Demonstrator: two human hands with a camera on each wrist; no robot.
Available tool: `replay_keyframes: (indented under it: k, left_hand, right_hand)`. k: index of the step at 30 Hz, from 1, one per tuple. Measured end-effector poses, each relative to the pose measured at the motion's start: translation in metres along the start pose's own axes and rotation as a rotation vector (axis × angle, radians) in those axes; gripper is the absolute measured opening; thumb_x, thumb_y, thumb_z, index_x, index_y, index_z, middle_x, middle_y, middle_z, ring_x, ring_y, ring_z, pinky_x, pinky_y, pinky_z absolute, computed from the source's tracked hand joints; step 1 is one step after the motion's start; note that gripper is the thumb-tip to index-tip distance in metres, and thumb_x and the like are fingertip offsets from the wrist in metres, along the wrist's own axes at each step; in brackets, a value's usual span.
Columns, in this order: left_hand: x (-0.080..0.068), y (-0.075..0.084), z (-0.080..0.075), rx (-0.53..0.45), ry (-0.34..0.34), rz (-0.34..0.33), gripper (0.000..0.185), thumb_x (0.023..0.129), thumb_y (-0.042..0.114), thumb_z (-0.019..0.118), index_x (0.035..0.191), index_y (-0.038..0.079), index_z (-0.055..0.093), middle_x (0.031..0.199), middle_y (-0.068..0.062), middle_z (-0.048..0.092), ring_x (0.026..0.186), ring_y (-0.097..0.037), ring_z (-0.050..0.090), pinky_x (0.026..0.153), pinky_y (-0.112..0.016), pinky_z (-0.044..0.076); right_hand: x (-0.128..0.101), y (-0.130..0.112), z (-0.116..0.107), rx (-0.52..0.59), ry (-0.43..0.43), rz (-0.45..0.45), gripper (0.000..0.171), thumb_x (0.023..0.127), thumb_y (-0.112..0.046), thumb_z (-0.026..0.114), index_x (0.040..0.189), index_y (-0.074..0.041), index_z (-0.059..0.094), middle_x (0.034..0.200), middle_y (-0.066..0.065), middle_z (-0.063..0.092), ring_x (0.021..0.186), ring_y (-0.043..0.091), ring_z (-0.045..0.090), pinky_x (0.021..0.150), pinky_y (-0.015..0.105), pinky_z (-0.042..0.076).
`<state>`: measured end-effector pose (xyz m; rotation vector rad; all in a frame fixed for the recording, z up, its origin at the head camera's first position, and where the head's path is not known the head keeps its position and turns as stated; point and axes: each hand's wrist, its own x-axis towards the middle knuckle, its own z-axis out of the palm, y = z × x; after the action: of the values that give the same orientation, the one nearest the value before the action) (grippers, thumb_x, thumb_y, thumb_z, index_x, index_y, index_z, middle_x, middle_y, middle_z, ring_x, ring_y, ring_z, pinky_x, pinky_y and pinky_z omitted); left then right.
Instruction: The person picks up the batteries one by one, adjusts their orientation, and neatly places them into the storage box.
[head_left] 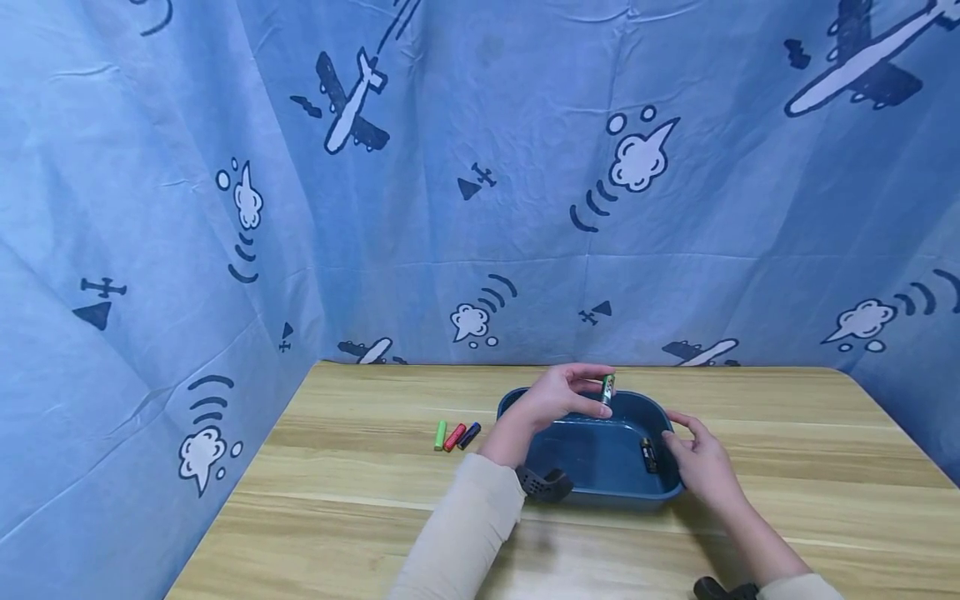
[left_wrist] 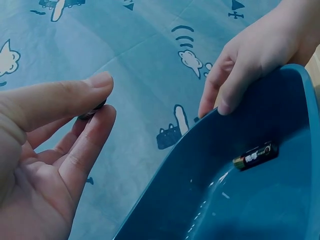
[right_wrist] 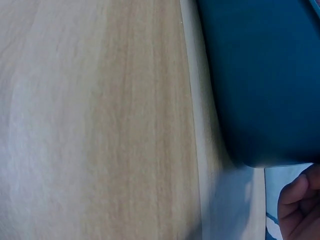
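Battery [head_left: 607,390] in left hand [head_left: 561,395] — green in head view only

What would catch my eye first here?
Probably the blue airplane-print fabric behind the wooden table. Next, the dark blue bin with a black battery inside, and the left hand pinching a green battery between its fingers nearby. Left of the bin lie three colourful batteries.

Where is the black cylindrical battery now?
In the head view, the black cylindrical battery lies inside the blue rounded bin, near its right end, close to the right hand.
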<state>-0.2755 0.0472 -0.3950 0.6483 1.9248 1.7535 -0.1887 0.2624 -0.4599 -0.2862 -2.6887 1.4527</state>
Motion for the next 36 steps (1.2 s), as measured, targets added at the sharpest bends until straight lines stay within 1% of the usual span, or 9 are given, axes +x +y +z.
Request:
replay_keyframes:
  k: [3, 6, 9, 13, 17, 23, 28, 33, 36]
  left_hand:
    - [0.005, -0.001, 0.006, -0.005, 0.001, -0.007, 0.05, 0.076, -0.001, 0.073, 0.121, 0.019, 0.062, 0.109, 0.003, 0.065, 0.097, -0.004, 0.058, 0.085, -0.025, 0.046]
    - [0.01, -0.004, 0.013, -0.014, 0.002, -0.009, 0.05, 0.075, -0.003, 0.073, 0.12, 0.018, 0.063, 0.109, 0.002, 0.065, 0.096, -0.004, 0.059, 0.085, -0.025, 0.046]
    - [0.014, -0.008, 0.021, -0.016, 0.004, -0.025, 0.05, 0.074, -0.004, 0.074, 0.118, 0.017, 0.064, 0.11, 0.003, 0.065, 0.096, -0.003, 0.059, 0.085, -0.026, 0.047]
    - [0.02, -0.015, 0.032, -0.019, 0.01, -0.047, 0.048, 0.074, -0.004, 0.074, 0.115, 0.017, 0.065, 0.108, 0.006, 0.065, 0.095, -0.003, 0.058, 0.087, -0.026, 0.046]
    - [0.025, -0.023, 0.041, -0.038, 0.027, -0.061, 0.047, 0.074, -0.005, 0.074, 0.115, 0.015, 0.065, 0.105, 0.007, 0.065, 0.093, -0.004, 0.059, 0.087, -0.027, 0.046]
    - [0.03, -0.032, 0.051, -0.038, 0.069, -0.104, 0.044, 0.073, -0.006, 0.074, 0.112, 0.013, 0.067, 0.1, 0.006, 0.066, 0.091, -0.007, 0.06, 0.089, -0.032, 0.046]
    - [0.035, -0.033, 0.058, -0.037, 0.1, -0.137, 0.042, 0.071, -0.006, 0.075, 0.108, 0.014, 0.069, 0.096, 0.006, 0.066, 0.088, -0.008, 0.061, 0.088, -0.033, 0.046]
    - [0.04, -0.033, 0.06, -0.017, 0.094, -0.129, 0.042, 0.071, -0.003, 0.076, 0.109, 0.014, 0.068, 0.095, 0.006, 0.066, 0.087, -0.008, 0.061, 0.088, -0.033, 0.047]
    - [0.042, -0.038, 0.058, -0.005, 0.114, -0.135, 0.042, 0.071, -0.005, 0.076, 0.107, 0.014, 0.069, 0.093, 0.005, 0.066, 0.086, -0.009, 0.062, 0.089, -0.036, 0.046]
  right_hand:
    - [0.0, -0.001, 0.0, 0.004, 0.006, 0.01, 0.046, 0.1, -0.022, 0.04, 0.139, 0.001, 0.032, 0.109, 0.033, 0.057, 0.068, 0.021, 0.06, 0.046, 0.03, 0.043]
    - [0.0, -0.001, 0.0, 0.005, 0.008, 0.018, 0.047, 0.1, -0.023, 0.041, 0.139, 0.002, 0.032, 0.11, 0.034, 0.057, 0.072, 0.022, 0.062, 0.047, 0.03, 0.044]
    - [0.0, -0.002, 0.0, 0.006, 0.012, 0.02, 0.047, 0.099, -0.021, 0.041, 0.138, 0.003, 0.032, 0.111, 0.034, 0.056, 0.078, 0.026, 0.064, 0.051, 0.029, 0.047]
    - [0.001, -0.001, 0.0, 0.022, 0.003, 0.029, 0.047, 0.099, -0.02, 0.042, 0.139, 0.003, 0.031, 0.112, 0.034, 0.056, 0.09, 0.036, 0.063, 0.063, 0.033, 0.053]
    - [0.002, 0.0, 0.0, 0.045, -0.012, 0.038, 0.049, 0.099, -0.021, 0.043, 0.14, 0.002, 0.03, 0.112, 0.033, 0.056, 0.097, 0.039, 0.061, 0.072, 0.039, 0.053]
    - [0.002, 0.0, -0.004, 0.064, -0.014, 0.014, 0.048, 0.098, -0.017, 0.045, 0.138, 0.004, 0.031, 0.104, 0.032, 0.06, 0.091, 0.036, 0.064, 0.069, 0.038, 0.054]
    - [0.002, 0.0, -0.006, 0.062, -0.012, 0.002, 0.047, 0.097, -0.016, 0.046, 0.137, 0.004, 0.032, 0.103, 0.033, 0.06, 0.09, 0.037, 0.064, 0.068, 0.037, 0.054]
    - [0.002, 0.002, -0.004, 0.063, -0.002, -0.004, 0.045, 0.095, -0.011, 0.047, 0.135, 0.004, 0.034, 0.101, 0.032, 0.061, 0.085, 0.034, 0.065, 0.062, 0.031, 0.052]
    - [0.002, 0.001, -0.002, 0.071, -0.006, 0.003, 0.045, 0.095, -0.011, 0.048, 0.135, 0.003, 0.035, 0.099, 0.032, 0.062, 0.081, 0.029, 0.065, 0.058, 0.03, 0.051]
